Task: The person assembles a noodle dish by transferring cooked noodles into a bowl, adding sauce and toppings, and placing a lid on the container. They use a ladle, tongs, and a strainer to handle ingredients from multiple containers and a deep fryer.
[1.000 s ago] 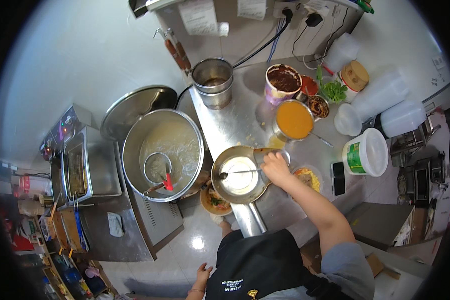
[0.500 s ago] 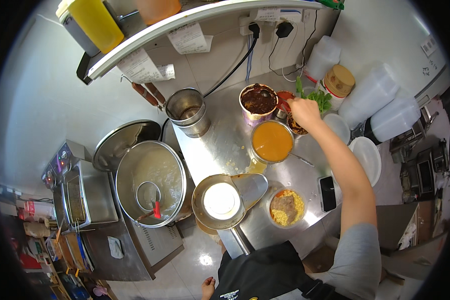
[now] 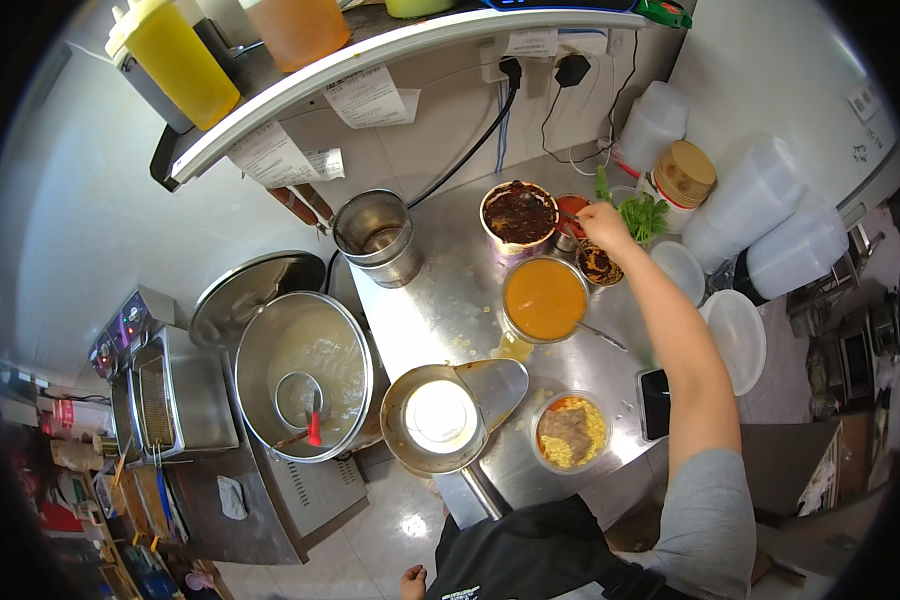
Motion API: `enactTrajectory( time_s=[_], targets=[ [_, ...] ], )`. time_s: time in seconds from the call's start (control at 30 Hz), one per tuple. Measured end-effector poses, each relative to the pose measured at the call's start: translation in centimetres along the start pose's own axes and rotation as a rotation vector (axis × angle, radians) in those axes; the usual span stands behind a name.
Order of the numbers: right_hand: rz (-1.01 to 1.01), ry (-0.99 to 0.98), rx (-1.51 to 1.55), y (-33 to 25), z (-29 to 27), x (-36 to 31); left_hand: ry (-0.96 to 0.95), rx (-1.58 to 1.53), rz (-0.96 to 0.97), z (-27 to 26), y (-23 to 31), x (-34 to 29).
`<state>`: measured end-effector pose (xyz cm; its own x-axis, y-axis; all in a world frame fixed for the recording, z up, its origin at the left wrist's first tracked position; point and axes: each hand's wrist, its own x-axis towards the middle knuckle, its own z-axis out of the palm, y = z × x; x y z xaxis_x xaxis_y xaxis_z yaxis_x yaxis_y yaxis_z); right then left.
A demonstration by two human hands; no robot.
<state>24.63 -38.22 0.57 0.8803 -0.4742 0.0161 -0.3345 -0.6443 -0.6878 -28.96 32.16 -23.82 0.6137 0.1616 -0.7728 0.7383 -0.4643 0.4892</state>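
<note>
Over a small container of red sauce [image 3: 572, 205], my right hand [image 3: 607, 226] is closed, its fingertips pinching what looks like a thin spoon handle. Beside that hand are a tub of dark chilli paste [image 3: 519, 214], a smaller jar with dark red residue [image 3: 599, 262] and a round container of orange liquid [image 3: 544, 298] with a spoon in it. Nearer me stands a clear round bowl holding yellow noodles and a greyish-brown topping [image 3: 572, 432]. My left hand [image 3: 413, 582] hangs low at the bottom edge, fingers curled, with nothing visible in them.
A saucepan [image 3: 395, 410] sits at the counter's near-left edge, its handle toward me. Left of it is a large pot of cloudy liquid [image 3: 315, 340] with a strainer. A phone [image 3: 654, 405], green leaves [image 3: 642, 218] and stacked plastic containers [image 3: 745, 205] are at right; a shelf [image 3: 400, 50] overhangs.
My right hand stays at the red sauce, its wrist and forearm shifted slightly. The view has tilted a little, so most things sit lower in the picture. My left hand remains low.
</note>
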Motion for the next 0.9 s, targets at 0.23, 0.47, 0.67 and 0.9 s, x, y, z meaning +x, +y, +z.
enactTrajectory(
  time_s=[0.23, 0.47, 0.67, 0.9],
  targets=[
    [0.425, -0.28, 0.606, -2.8, -3.3, -3.9, -0.023, 0.046, -0.01, 0.3, 0.7, -1.4],
    [0.389, -0.287, 0.508, -3.1, -4.5, -5.9, 0.111, -0.191, -0.117, 0.0, 1.2, -0.5],
    [0.279, -0.25, 0.23, -2.2, -6.2, -11.1, 0.054, -0.162, -0.032, -0.6, 0.0, 0.6],
    [0.393, -0.345, 0.442, 2.0, -13.3, -28.2, 0.009, -0.128, -0.013, -0.8, 0.6, -0.4]
  ],
)
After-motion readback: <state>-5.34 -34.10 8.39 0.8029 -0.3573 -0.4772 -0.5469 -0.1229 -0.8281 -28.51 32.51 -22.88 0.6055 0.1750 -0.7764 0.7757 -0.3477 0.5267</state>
